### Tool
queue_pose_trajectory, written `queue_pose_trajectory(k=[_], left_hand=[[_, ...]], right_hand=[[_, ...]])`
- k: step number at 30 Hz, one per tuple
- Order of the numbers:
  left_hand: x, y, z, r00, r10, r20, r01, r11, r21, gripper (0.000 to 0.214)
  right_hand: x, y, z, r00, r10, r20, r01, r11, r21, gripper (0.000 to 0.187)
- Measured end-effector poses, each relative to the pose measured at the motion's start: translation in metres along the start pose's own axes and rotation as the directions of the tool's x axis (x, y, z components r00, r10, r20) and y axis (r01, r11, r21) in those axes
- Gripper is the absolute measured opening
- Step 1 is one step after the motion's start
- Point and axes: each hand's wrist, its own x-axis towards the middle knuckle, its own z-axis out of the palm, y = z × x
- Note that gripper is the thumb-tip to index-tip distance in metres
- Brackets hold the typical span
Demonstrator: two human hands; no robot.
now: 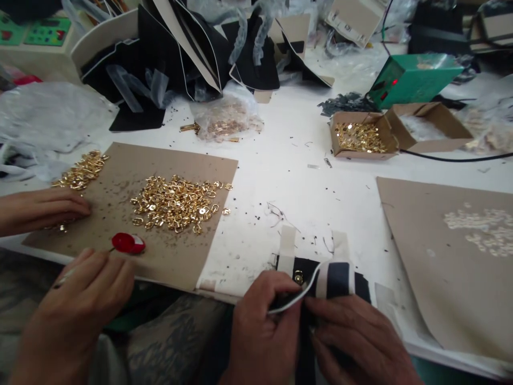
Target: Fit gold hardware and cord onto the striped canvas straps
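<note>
your left hand [260, 334] sits at the bottom edge, back toward you, knuckles bent, thumb and forefinger pinched together at the top. your right hand [358, 342] lies just beside it, palm down, fingers [332, 313] stretched leftward so the tips meet the left hand's fingertips. its thumb is tucked underneath, out of sight. both wrists run off the lower edge.

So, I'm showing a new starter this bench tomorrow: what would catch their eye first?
Probably the heap of gold fittings glinting on the brown cardboard sheet, left of centre. Then the green box with a red light, far right at the back, and at the front edge the left hand and right hand gripping a black-and-white striped piece.
</note>
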Motion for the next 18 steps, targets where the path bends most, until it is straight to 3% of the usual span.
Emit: queue_pose_trajectory(k=[3,6,18], left_hand=[[0.014,0.008,0.001,0.983,-0.185,0.001,0.185,0.983,-0.020,0.009],[0.021,0.010,0.000,0.962,-0.272,0.022,0.273,0.961,-0.045,0.006],[0.030,0.010,0.000,0.949,-0.312,0.037,0.313,0.950,-0.011,0.006]], right_hand=[[0.006,0.002,0.004,0.999,0.045,0.001,-0.045,0.999,-0.028,0.014],[0.008,0.002,0.007,0.998,0.062,0.000,-0.062,0.998,-0.033,0.013],[0.007,0.003,0.012,0.998,0.060,-0.010,-0.060,0.998,-0.034,0.013]])
